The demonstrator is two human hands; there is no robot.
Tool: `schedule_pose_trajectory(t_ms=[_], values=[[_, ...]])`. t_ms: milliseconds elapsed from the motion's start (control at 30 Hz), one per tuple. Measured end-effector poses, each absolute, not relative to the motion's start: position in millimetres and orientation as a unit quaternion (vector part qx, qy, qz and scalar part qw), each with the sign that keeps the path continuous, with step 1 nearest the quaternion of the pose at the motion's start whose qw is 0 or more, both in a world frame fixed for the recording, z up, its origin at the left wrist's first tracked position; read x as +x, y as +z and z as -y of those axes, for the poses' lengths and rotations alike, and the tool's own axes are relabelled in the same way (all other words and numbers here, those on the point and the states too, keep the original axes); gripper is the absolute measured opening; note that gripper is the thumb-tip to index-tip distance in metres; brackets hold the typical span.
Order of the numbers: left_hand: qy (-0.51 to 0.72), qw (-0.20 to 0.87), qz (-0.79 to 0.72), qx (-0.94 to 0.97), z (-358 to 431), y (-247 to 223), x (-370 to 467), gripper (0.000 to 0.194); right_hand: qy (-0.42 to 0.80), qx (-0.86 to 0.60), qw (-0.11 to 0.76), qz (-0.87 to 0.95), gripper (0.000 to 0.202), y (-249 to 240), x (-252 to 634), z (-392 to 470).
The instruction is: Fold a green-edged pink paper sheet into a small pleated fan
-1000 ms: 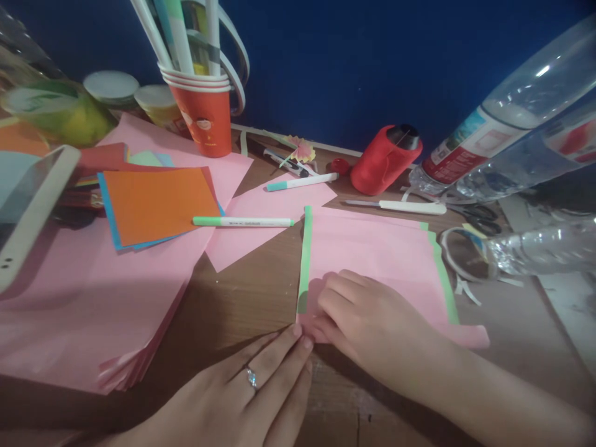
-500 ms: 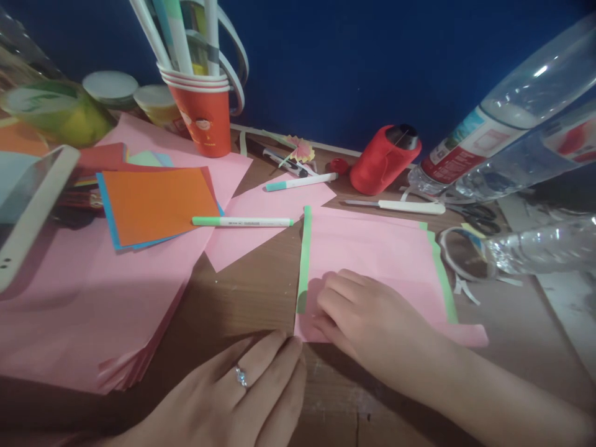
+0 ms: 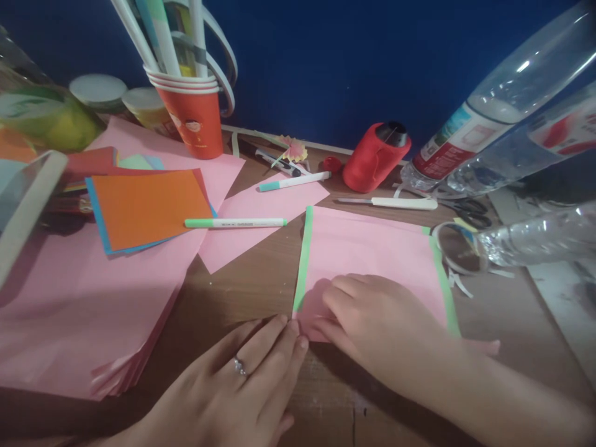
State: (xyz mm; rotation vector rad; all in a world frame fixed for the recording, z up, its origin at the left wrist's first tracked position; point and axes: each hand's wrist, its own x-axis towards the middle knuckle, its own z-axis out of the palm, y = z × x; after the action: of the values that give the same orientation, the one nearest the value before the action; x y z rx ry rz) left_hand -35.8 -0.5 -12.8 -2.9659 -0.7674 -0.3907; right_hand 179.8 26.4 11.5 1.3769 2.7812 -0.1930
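Note:
A pink paper sheet (image 3: 372,242) with green strips along its left and right edges lies on the brown table (image 3: 233,292). My right hand (image 3: 372,310) rests on its lower part with curled fingers, pressed on the paper near the front left corner; whether paper is pinched under the fingers is hidden. At that same corner the fingertips of my left hand (image 3: 256,372) touch the edge. The left hand lies flat, palm down, fingers stretched side by side, with a ring on one. A narrow pink flap (image 3: 487,346) sticks out beyond the right wrist.
Left, orange card (image 3: 149,208) lies on stacked pink paper (image 3: 93,310), with a green marker (image 3: 237,223) beside it. Behind are a red cup (image 3: 198,124), red thread spool (image 3: 375,158), white knife (image 3: 405,203), scissors (image 3: 470,211), tape roll (image 3: 440,248) and plastic bottles (image 3: 465,149).
My left fingertips have moved slightly up and right onto the paper's front left corner. The right hand has shifted a little to the right. The background has slid slightly left in view.

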Motion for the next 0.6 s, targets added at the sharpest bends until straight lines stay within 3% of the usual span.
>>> schedule_pose_trajectory(t_ms=[233, 600], values=[[-0.163, 0.056, 0.276, -0.946, 5, -9, -36, 0.021, -0.119, 0.461, 0.0, -0.879, 0.022, 17, 178, -27], [-0.167, 0.002, 0.297, -0.94, 10, -16, -39, 0.02, -0.133, 0.452, -0.019, -0.882, 0.02, 10, 177, -26]])
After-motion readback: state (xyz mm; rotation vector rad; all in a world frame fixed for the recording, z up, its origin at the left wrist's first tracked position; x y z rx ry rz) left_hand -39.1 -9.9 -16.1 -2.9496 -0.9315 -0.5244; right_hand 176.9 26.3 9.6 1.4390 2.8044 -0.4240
